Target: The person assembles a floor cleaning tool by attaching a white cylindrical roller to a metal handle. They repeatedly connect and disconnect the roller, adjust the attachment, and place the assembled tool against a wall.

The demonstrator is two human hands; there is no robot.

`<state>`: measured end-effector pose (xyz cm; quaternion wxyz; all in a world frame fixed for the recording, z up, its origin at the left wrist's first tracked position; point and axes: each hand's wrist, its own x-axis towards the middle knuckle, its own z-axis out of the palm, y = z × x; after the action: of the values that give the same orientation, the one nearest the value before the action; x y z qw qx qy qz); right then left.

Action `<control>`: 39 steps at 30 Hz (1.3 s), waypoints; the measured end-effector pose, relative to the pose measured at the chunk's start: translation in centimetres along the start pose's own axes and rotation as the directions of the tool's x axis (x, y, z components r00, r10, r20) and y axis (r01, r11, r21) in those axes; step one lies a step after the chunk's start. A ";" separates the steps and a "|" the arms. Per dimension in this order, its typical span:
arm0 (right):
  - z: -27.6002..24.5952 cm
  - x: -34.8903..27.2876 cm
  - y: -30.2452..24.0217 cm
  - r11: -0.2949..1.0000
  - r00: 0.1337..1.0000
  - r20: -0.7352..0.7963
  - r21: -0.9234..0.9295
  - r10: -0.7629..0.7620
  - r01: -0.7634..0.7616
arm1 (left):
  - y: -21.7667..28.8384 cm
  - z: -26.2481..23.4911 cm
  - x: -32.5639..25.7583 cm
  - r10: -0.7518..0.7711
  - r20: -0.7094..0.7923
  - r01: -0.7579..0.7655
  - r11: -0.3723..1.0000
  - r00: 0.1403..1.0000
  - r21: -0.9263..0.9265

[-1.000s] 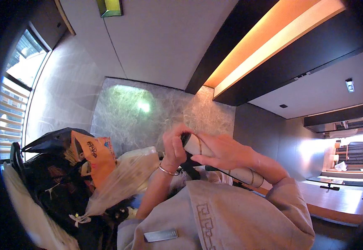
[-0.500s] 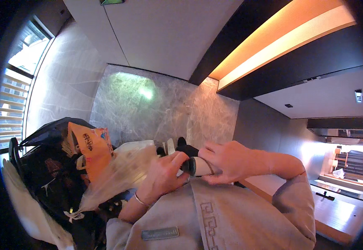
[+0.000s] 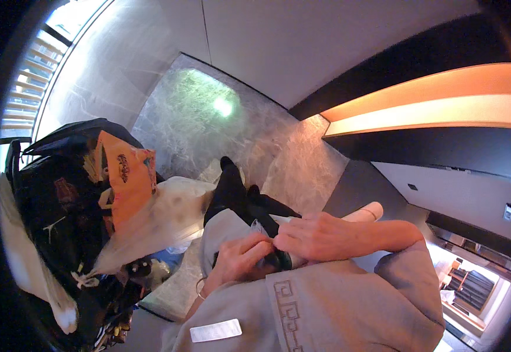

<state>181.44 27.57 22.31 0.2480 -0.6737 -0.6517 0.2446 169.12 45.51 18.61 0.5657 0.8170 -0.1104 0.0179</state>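
Note:
In front of my chest, a pale tube or roll (image 3: 366, 213) with a dark end slants up to the right between my hands. My right hand (image 3: 320, 234) is closed around it, and its pale far end sticks out past that wrist. My left hand (image 3: 241, 255) is closed at the dark end, the fingertips pinched together against those of the right. A small clear scrap, perhaps plastic film, shows just above the pinch. What exactly the left fingertips grip is partly hidden.
At left stand a large black bag (image 3: 62, 196), an orange paper bag (image 3: 129, 182) and a knotted translucent plastic bag (image 3: 161, 217). Grey marble floor (image 3: 191, 123) lies ahead, with my dark-clad legs over it. A lit shelf recess (image 3: 431, 114) runs along the upper right.
The whole view has turned and shifted. My legs now show more, one knee raised near the left hand. The tube's far end now shows past my right wrist, and my fingertips have come together.

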 end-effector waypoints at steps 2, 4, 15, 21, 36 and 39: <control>-0.7 1.6 1.8 0.995 0.998 0.025 0.086 -0.054 0.052 | -1.0 -1.2 0.7 0.030 -0.013 -0.030 1.000 0.999 -0.003; -1.3 3.0 3.4 0.978 0.993 0.084 0.196 -0.088 0.070 | -1.7 -2.2 1.3 0.031 -0.021 -0.031 0.999 0.999 -0.016; -10.6 8.0 12.1 0.779 0.992 0.106 0.627 -0.072 -0.010 | -4.6 -4.6 5.3 -0.226 -0.081 0.216 0.970 0.971 -0.116; -12.0 9.7 15.6 0.742 0.989 0.149 0.661 0.015 -0.111 | -5.7 -4.9 9.2 -0.316 -0.215 0.289 0.946 0.924 -0.147; -8.6 15.9 30.8 -0.219 0.864 0.310 0.946 0.396 -0.240 | -11.8 -6.2 14.9 -0.603 -0.471 0.196 0.725 0.644 -0.660; -5.7 15.3 33.5 -0.424 0.843 0.367 0.886 0.394 -0.187 | -12.1 -6.5 15.0 -0.614 -0.497 0.197 0.728 0.613 -0.656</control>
<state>211.01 41.86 4.63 0.6456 -0.3545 0.0479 0.6747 186.80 53.25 12.13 0.7577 0.5570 0.3042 0.1519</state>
